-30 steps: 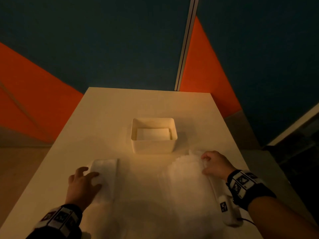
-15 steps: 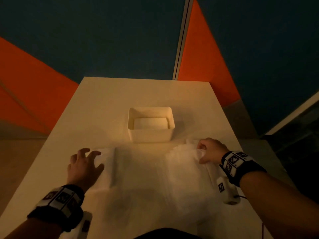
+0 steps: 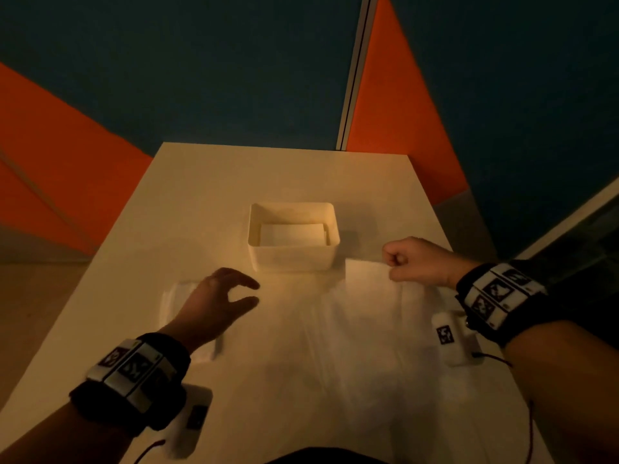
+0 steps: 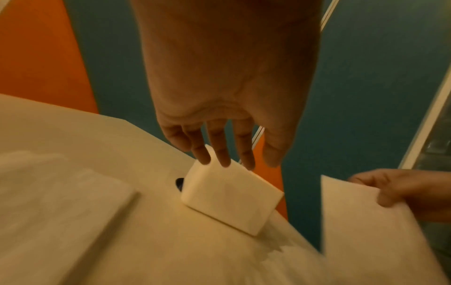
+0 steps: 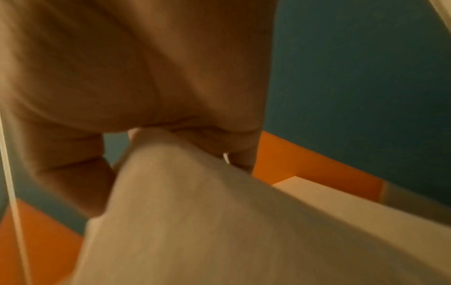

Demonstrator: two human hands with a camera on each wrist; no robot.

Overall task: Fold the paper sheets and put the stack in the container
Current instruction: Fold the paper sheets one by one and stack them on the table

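Right grip (image 3: 400, 262) pinching the far edge of the paper sheet (image 3: 365, 316) for folding, left grip (image 3: 221, 296) wide, hovering over the folded stack (image 3: 174, 296) on the bench (image 3: 201, 195).

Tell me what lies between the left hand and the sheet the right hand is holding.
Only bare table. In the head view, the left hand hovers open above the folded stack, and nothing sits between it and the sheet gripped by the right hand.

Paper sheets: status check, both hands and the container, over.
Right hand pinching the far edge of the unfolded sheet, lifted. Left hand open above the folded stack, holding nothing. Container holds folded paper; path clear.
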